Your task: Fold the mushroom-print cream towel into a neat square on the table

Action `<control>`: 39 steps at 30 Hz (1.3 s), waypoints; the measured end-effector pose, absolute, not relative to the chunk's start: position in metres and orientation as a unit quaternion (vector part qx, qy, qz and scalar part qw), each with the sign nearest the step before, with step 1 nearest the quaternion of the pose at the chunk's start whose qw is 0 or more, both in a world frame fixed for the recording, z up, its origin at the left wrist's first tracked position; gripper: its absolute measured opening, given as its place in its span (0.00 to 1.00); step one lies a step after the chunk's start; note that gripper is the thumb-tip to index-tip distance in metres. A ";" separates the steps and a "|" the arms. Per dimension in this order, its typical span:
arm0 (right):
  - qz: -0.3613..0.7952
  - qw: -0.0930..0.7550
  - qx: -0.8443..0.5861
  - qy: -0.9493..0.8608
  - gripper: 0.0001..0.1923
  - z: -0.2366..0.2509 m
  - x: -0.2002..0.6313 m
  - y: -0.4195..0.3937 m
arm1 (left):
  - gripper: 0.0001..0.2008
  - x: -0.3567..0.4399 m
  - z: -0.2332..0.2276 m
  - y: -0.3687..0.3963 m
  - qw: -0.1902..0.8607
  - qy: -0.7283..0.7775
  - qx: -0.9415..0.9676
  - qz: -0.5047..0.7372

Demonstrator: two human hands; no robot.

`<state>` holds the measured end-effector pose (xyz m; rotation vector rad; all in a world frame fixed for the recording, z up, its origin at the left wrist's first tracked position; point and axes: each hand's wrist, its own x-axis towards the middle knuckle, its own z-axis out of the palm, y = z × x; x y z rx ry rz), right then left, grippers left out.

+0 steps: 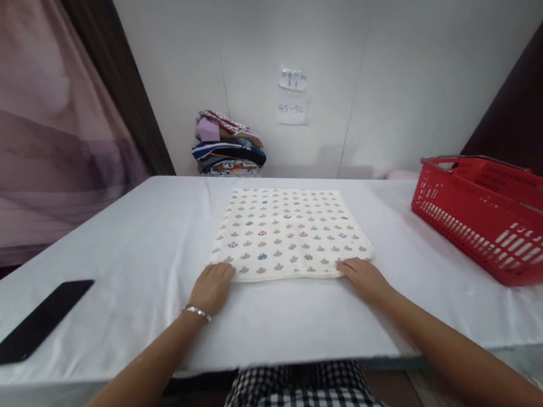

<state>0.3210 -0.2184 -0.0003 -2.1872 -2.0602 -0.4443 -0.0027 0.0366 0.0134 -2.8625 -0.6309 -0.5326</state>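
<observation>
The left hand (215, 287) and right hand (363, 277) rest on the near corners of the patterned cloth (286, 230), fingers laid over it, released. The cloth lies flat on the table (289, 326). Unequal hand pressure may skew or wrinkle it. Dragging the white cover (131, 250) beneath may topple the uneven fabric stack (229, 147) farther back.

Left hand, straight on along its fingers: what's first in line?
The patterned cloth: the left hand is at its near left corner and would likely slide over it. Beyond its far edge, the white tabletop seems next, though depth is unclear.
</observation>
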 end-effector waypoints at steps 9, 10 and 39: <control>-0.113 0.052 -0.703 -0.700 0.17 0.013 0.260 -0.169 | 0.13 0.053 0.014 0.004 0.036 -0.169 -0.974 -0.149; -0.113 0.051 -0.704 -0.700 0.17 0.012 0.255 -0.163 | 0.13 0.054 0.013 0.003 0.032 -0.167 -0.975 -0.146; -0.092 0.270 -0.649 -0.706 0.12 -0.006 0.248 -0.149 | 0.11 0.052 0.006 0.006 -0.032 -0.108 -0.977 -0.184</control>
